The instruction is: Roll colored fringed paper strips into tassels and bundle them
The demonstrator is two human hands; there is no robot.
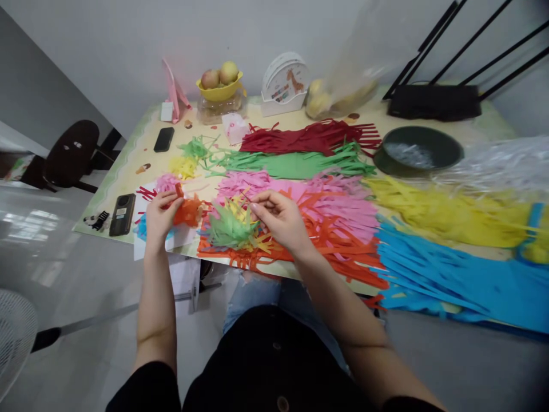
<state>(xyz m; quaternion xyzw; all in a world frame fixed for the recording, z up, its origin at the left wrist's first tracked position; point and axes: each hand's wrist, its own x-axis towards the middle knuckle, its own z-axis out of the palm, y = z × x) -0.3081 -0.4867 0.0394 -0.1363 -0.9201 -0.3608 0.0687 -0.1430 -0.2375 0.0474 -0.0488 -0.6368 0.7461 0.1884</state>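
Note:
My left hand [163,214] is closed in a pinch on an orange-red paper strip [179,190], beside a loose orange paper pile [189,210]. My right hand [277,217] pinches a thin stick [246,196] between thumb and fingertips. Just left of its fingers lies a bundle of green and yellow paper strips [231,228], on top of orange fringed paper [338,260]. Small pink [168,182], yellow [183,166] and green [195,149] strip piles lie beyond my left hand. Blue paper [154,229] shows partly beneath it.
Dark red [300,139], green [295,163], pink [338,206], yellow [450,212] and blue [463,274] fringed paper covers the table. A dark bowl [418,151], two phones [164,139] and a fruit bowl [219,90] stand or lie around. A fan [15,337] is at lower left.

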